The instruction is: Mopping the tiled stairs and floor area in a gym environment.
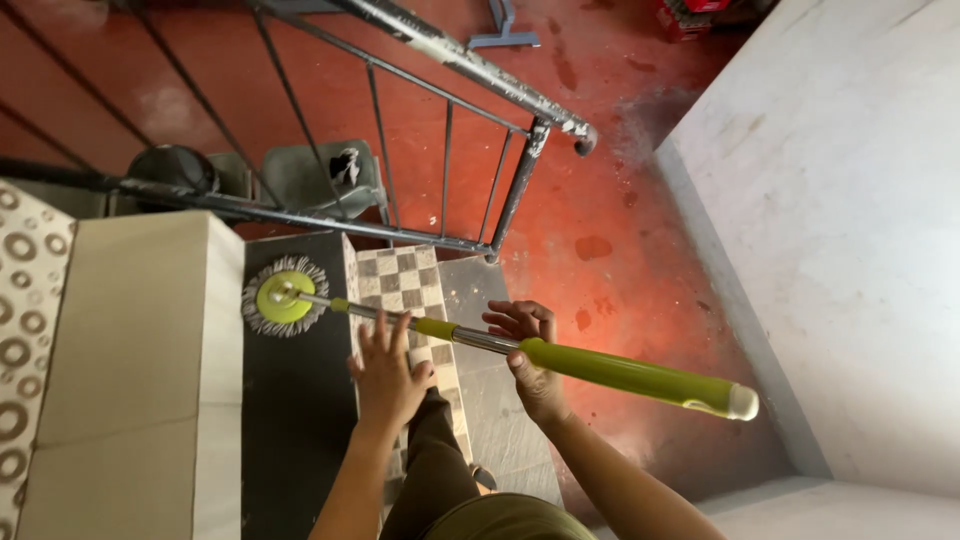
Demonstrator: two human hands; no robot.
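No label, sign or screen is visible. Only a red crate-like box [690, 15] stands on the red floor [600, 200] at the top edge, partly cut off.

Single head cam, pointing steeply down a staircase from above, hands close in at bottom centre. Red floor [590, 210] far below (no 2nd view, so no overlap).

Right hand [530, 362] grips green spin mop [500, 345] mid-handle; left hand [388, 375] open, fingers spread, just left of handle. Mop head rests on dark stair step [295, 420] below metal railing [440, 130].
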